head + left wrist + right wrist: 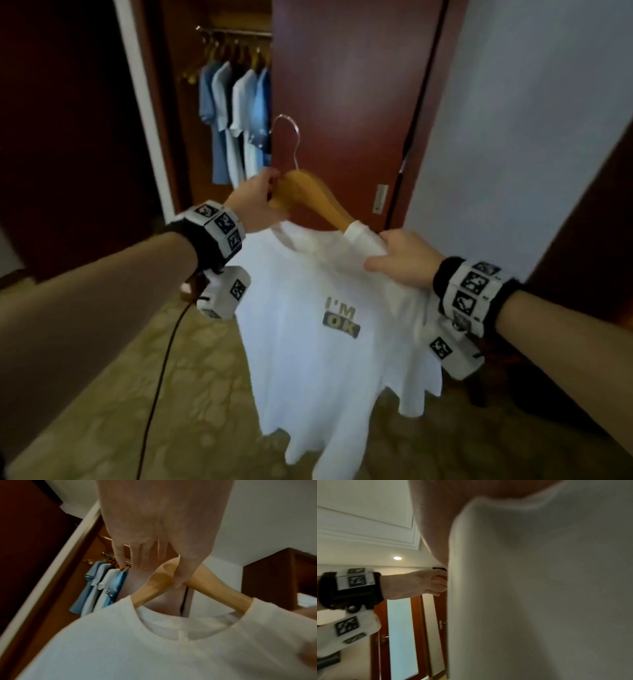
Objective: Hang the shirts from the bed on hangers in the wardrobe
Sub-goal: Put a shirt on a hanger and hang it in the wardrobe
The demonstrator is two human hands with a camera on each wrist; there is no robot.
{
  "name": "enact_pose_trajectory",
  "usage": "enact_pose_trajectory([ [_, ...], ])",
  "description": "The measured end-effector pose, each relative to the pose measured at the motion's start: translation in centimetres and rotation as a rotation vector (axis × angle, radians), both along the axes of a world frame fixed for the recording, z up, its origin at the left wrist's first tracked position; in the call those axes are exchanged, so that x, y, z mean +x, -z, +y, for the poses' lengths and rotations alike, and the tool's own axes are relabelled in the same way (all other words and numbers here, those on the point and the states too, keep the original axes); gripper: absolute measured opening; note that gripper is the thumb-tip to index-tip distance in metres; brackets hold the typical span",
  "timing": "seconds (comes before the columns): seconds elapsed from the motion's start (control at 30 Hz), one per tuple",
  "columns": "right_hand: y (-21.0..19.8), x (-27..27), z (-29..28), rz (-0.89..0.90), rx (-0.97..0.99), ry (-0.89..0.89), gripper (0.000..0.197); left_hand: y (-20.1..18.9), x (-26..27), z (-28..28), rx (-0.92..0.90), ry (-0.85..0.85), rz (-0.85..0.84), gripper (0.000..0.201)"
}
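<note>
A white T-shirt (329,329) printed "I'M OK" hangs on a wooden hanger (310,195) with a metal hook (291,137), held in the air in front of the wardrobe. My left hand (257,202) grips the hanger near its neck, thumb over the wood (180,577). My right hand (400,260) pinches the shirt's right shoulder over the hanger's end. In the left wrist view the shirt's collar (180,628) sits around both hanger arms. In the right wrist view white shirt cloth (539,595) fills most of the frame and my left hand (419,584) shows at the left.
The open wardrobe holds a rail (236,32) with several blue and white shirts (236,116) on wooden hangers. A dark red wardrobe door (349,85) stands behind the held hanger. Patterned carpet (171,394) lies below, and a black cable (164,370) hangs from my left wrist.
</note>
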State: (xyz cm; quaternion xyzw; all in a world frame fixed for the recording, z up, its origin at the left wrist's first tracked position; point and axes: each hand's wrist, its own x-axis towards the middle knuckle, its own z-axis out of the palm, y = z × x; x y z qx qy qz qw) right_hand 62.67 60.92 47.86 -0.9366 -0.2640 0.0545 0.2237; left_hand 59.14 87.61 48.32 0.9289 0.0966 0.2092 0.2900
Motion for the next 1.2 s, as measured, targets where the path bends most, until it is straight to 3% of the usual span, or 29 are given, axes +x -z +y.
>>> enact_pose_trajectory([
  [0.17,1.1,5.6,11.6,0.043,0.042,0.015,0.035,2.3,0.0,10.6,0.209,-0.176,0.202,0.085],
  [0.33,1.3,12.0,22.7,0.099,0.103,0.030,0.046,2.7,3.8,20.0,0.309,-0.293,0.286,0.089],
  [0.73,-4.9,28.9,45.2,0.149,0.210,-0.019,0.047,-1.4,18.8,39.6,0.330,-0.426,0.322,0.083],
  [1.07,-7.1,40.5,61.4,0.199,0.326,0.053,0.062,-4.4,33.2,54.0,0.338,-0.404,0.339,0.083],
  [1.2,-8.3,44.8,68.5,0.219,0.367,0.053,0.055,-6.1,39.9,60.2,0.372,-0.345,0.295,0.082],
])
